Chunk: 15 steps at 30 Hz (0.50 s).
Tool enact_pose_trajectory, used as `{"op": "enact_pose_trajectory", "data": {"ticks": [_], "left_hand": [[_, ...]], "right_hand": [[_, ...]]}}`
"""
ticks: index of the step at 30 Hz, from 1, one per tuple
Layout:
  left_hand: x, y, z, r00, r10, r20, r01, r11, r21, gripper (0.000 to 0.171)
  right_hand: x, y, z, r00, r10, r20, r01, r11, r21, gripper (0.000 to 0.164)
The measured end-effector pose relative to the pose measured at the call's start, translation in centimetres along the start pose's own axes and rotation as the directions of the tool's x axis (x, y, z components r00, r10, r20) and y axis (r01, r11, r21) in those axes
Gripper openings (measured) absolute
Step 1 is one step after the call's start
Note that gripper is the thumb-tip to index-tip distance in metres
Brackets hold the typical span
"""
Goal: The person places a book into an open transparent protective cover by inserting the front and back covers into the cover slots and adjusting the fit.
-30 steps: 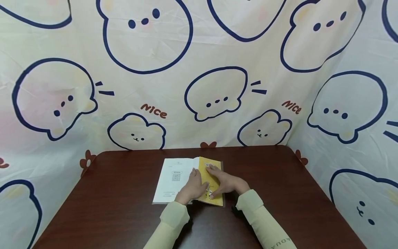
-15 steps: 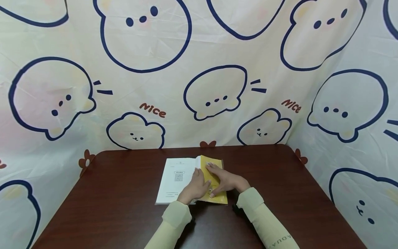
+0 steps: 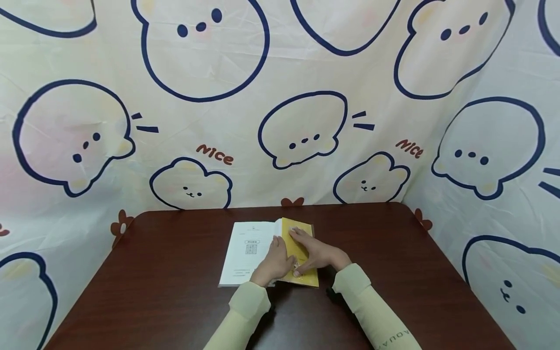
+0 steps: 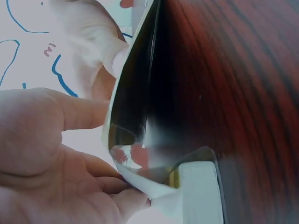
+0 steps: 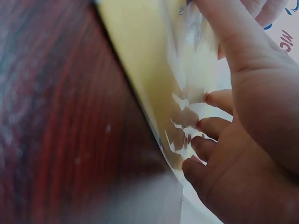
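Note:
A book lies open on the dark wood table, its white page [image 3: 238, 253] printed with a QR code on the left. On the right is its yellow cover [image 3: 304, 277] in a clear plastic sleeve; in the left wrist view this cover bows up from the table [image 4: 243, 93]. My left hand [image 3: 275, 262] rests along the fold, thumb toward the yellow side, fingers fairly straight. My right hand [image 3: 323, 253] lies spread on the yellow cover. Its fingertips [image 5: 200, 144] touch the glossy surface in the right wrist view. The white page block [image 4: 201, 191] shows below the cover.
A cloth backdrop [image 3: 245, 121] with bear outlines hangs behind the table and along its right side. The table's far edge [image 3: 341, 206] runs just beyond the book. Dark wood extends left, right and in front of the book.
Over the first half second the book shifts slightly right in view and the yellow cover's lower edge rises a little. Since then, hands and book stay nearly still.

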<state>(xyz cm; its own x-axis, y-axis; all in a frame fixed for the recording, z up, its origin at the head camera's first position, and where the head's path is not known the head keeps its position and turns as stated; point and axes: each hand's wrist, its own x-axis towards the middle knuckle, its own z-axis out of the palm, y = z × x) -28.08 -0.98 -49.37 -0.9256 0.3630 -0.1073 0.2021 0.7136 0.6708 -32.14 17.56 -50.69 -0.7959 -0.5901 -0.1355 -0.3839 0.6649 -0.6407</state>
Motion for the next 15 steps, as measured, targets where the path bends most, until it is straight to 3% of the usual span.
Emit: {"op": "enact_pose_trajectory", "data": {"ticks": [9, 15], "left_hand": [[0.27, 0.23, 0.43, 1.000, 0.001, -0.013, 0.000, 0.997, 0.076, 0.072], [0.56, 0.97, 0.71, 1.000, -0.006, -0.019, 0.009, 0.991, 0.131, 0.070]], "right_hand": [[0.30, 0.40, 0.39, 0.999, -0.037, 0.025, 0.039, 0.997, -0.068, 0.115], [0.43, 0.25, 0.29, 0.999, -0.002, 0.039, 0.006, 0.994, -0.106, 0.116]]}}
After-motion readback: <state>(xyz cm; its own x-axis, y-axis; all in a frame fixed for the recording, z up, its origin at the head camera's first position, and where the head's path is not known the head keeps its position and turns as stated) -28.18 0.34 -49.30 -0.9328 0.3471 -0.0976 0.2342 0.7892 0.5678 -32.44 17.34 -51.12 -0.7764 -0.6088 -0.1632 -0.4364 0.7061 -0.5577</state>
